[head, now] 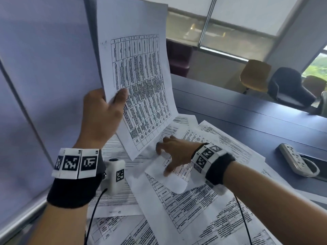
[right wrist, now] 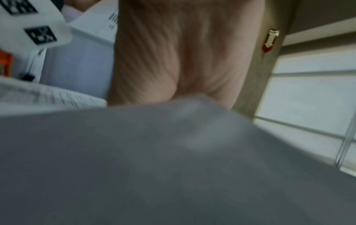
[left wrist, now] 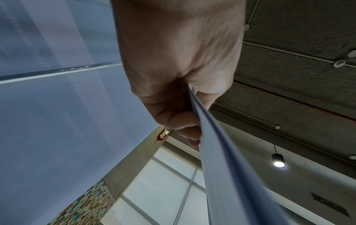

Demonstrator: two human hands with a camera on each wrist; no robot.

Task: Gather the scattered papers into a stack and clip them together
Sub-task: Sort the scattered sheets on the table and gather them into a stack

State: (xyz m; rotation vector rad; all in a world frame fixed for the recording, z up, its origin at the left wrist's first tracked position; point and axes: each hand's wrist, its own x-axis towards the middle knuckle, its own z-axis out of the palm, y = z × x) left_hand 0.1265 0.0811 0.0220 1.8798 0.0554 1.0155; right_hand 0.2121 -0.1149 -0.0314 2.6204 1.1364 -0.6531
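My left hand point(head: 104, 114) is raised and pinches the lower edge of a few printed sheets point(head: 138, 76) that stand upright, thumb on the front. The left wrist view shows that hand point(left wrist: 179, 76) gripping the sheets' edge point(left wrist: 212, 152). More printed papers point(head: 194, 218) lie scattered and overlapping on the blue desk point(head: 247, 121). My right hand point(head: 175, 152) lies with spread fingers on one loose sheet point(head: 169, 181), whose near edge curls up. In the right wrist view the palm point(right wrist: 183, 53) sits over a blurred grey sheet point(right wrist: 154, 167). No clip is in view.
A blue partition panel point(head: 44, 68) runs along the left of the desk. A white power strip point(head: 295, 161) lies at the right by a cable slot. Chairs point(head: 254, 75) and windows stand beyond the desk's far edge.
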